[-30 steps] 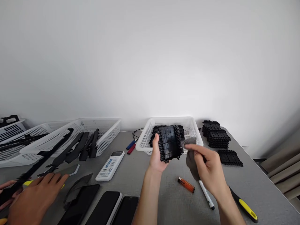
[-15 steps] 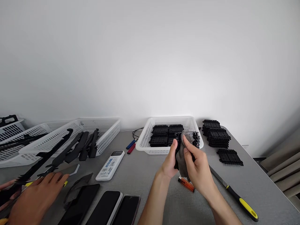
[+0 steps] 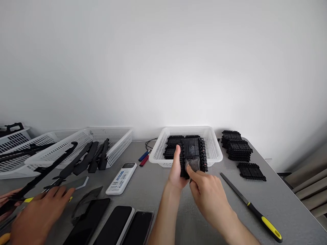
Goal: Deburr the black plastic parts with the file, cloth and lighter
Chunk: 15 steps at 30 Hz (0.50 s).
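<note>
My left hand (image 3: 177,172) grips a black plastic panel (image 3: 191,147) with toothed side edges, thumb up along its left side. The panel is held tilted up in front of the white basket, its flat face toward me. With my right hand (image 3: 208,194) I press a grey cloth (image 3: 193,164) onto the panel's lower part, index finger pointing forward on it. Part of the cloth is hidden under my fingers. Behind the panel, the white basket (image 3: 153,157) holds several similar black panels (image 3: 174,140).
Stacked black panels (image 3: 238,149) and a single panel (image 3: 251,171) lie at right, near a file (image 3: 260,217) with a yellow-black handle. Left are phones (image 3: 114,224), a white power bank (image 3: 121,178) and baskets of black parts (image 3: 120,149). Another person's hand (image 3: 42,212) works at far left.
The panel has turned so its flat face shows toward me. My right hand has moved down with the cloth, from the upper part to the lower part. The orange lighter is now out of sight.
</note>
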Available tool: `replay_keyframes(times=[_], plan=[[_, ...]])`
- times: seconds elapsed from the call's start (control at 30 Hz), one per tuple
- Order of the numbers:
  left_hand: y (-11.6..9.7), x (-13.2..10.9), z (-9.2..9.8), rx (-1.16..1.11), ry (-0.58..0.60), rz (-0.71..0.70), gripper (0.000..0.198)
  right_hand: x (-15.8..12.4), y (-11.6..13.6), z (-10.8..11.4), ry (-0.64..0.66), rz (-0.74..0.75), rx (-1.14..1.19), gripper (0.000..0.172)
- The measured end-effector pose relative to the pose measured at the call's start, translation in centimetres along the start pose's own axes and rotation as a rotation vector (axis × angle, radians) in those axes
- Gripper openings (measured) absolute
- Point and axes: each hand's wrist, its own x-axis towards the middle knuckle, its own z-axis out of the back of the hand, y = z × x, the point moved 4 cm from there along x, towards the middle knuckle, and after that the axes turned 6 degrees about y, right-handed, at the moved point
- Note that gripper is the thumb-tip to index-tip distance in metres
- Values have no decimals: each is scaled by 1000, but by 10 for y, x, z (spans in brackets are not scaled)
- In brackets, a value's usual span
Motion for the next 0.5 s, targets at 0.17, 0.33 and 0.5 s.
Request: replay_keyframes(times=[0.17, 0.33, 0.5], plan=[[-8, 1, 9, -9, -81, -86, 61, 0, 5, -7, 42, 0, -34, 50], [-6, 3, 14, 16, -99, -62, 63, 3, -13, 15, -23, -57, 297, 39], [-3, 2, 9, 18, -85, -67, 62, -6, -45, 42, -335, -143, 610, 40]])
